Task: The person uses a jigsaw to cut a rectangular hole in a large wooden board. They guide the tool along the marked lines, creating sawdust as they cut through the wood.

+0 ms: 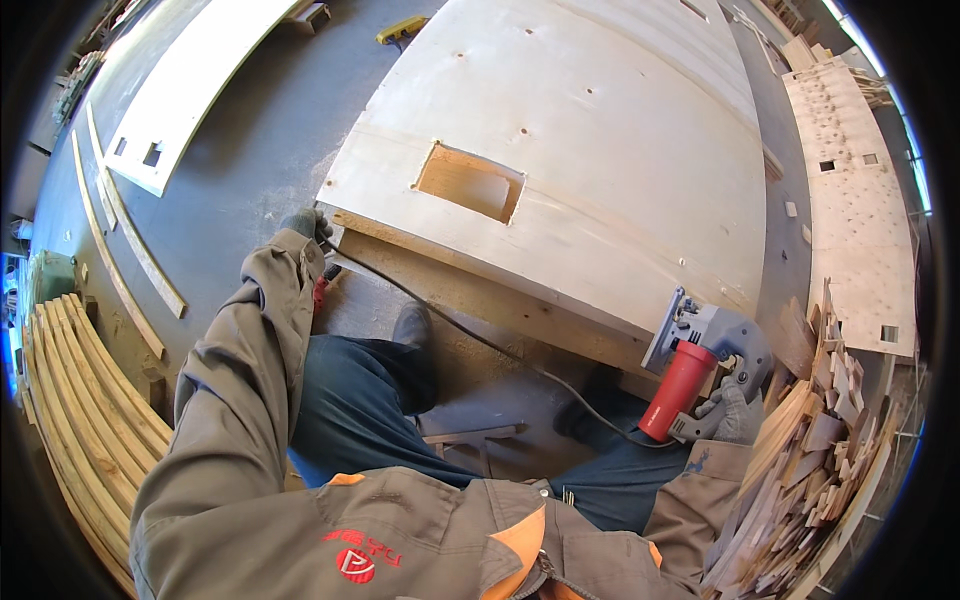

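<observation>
My right hand (pixel 728 412), in a grey glove, is closed around the handle of a jigsaw (pixel 688 385) with a red barrel and a grey head. The jigsaw is tipped over beside the near right corner of a large pale wooden panel (pixel 610 190), its flat metal base turned toward the panel. A black power cord (pixel 455 322) runs from the tool across my knees to my left hand (pixel 308 226). That gloved hand is closed on the cord by the panel's near left corner. A rectangular cutout (pixel 470 182) opens through the panel near its front edge.
Offcut strips (pixel 815 470) are heaped at my right, and long wooden slats (pixel 95 400) are stacked at my left. More panels with square holes lie at far left (pixel 200 75) and right (pixel 850 230). A yellow tool (pixel 402 30) lies on the floor beyond the panel.
</observation>
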### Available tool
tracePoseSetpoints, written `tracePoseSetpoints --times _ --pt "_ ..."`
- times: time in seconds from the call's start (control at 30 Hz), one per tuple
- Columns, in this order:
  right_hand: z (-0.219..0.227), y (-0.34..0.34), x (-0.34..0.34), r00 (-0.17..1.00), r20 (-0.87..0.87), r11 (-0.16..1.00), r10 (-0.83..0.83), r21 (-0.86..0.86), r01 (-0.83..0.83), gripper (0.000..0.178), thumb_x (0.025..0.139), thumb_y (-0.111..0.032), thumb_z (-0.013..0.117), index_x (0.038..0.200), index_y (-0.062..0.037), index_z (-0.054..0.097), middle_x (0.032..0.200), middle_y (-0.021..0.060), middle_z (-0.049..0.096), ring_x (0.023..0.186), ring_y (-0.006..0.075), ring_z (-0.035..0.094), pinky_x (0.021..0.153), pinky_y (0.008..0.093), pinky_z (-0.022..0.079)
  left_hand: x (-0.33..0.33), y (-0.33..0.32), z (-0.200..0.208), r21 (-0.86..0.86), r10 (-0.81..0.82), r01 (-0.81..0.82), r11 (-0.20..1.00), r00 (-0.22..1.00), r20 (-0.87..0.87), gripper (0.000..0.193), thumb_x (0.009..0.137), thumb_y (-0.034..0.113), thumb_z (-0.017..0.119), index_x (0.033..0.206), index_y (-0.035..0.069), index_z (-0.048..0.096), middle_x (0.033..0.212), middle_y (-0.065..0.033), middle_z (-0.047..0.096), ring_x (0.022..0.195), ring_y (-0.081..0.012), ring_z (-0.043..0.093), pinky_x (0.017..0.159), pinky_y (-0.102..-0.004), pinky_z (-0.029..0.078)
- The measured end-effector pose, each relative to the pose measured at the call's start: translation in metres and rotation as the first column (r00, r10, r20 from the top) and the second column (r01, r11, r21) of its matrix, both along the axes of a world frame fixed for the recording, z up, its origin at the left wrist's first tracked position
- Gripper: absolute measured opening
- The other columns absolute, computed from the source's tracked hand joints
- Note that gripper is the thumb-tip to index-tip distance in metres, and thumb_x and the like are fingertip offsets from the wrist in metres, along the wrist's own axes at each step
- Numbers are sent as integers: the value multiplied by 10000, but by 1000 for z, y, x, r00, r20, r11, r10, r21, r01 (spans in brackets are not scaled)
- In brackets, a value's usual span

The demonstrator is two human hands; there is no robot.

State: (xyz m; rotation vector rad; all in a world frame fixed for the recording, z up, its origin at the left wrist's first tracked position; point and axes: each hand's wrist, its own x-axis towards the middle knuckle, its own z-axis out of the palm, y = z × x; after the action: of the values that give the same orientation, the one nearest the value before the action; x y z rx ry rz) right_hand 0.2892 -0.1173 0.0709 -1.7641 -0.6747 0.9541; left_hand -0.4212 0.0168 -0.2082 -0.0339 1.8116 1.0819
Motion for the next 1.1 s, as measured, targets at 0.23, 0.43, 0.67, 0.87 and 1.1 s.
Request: tracePoseSetpoints --times 0.23,0.43,0.67,0.87,1.1 --pt "1 -6 3 1000 19 1000 15 -16 -14 317 934 -59 670 1214 -60 521 777 91 599 544 220 611 459 365 554 1 -4 96 394 165 -187 900 982 91 172 943 166 608 781 117 574 552 -1 488 497 -182 534 486 -404 510" --pt "-1 -1 18 976 -132 985 172 44 -167 269 923 -71 686 1167 -42 575 824 116 658 563 227 644 512 367 568 47 25 200 701 -15 45 712 999 -49 141 966 208 680 963 69 658 612 -2 549 516 -151 554 571 -378 591" --pt "9 10 -9 996 -43 996 83 48 -81 232 868 -38 724 1065 10 612 693 87 612 493 186 591 453 322 501 176 60 213 -177 -656 877 448 188 -731 384 984 404 677 964 23 722 761 -97 705 649 -202 668 586 -344 533" --pt "14 2 -5 999 -40 999 35 -11 -36 224 863 -29 731 1051 9 616 706 83 613 506 170 591 458 322 503 264 19 228 -430 -713 886 174 -188 -675 447 951 406 678 1100 -14 713 1062 -245 729 1008 -362 707 890 -431 550" --pt "22 4 -7 998 -59 999 4 -47 -7 300 867 -26 737 1123 -4 581 763 90 624 536 159 595 481 310 517 345 -20 237 -324 -791 946 21 -183 -584 543 969 366 670 1342 -22 594 1227 -265 683 1150 -369 673 1009 -416 530"
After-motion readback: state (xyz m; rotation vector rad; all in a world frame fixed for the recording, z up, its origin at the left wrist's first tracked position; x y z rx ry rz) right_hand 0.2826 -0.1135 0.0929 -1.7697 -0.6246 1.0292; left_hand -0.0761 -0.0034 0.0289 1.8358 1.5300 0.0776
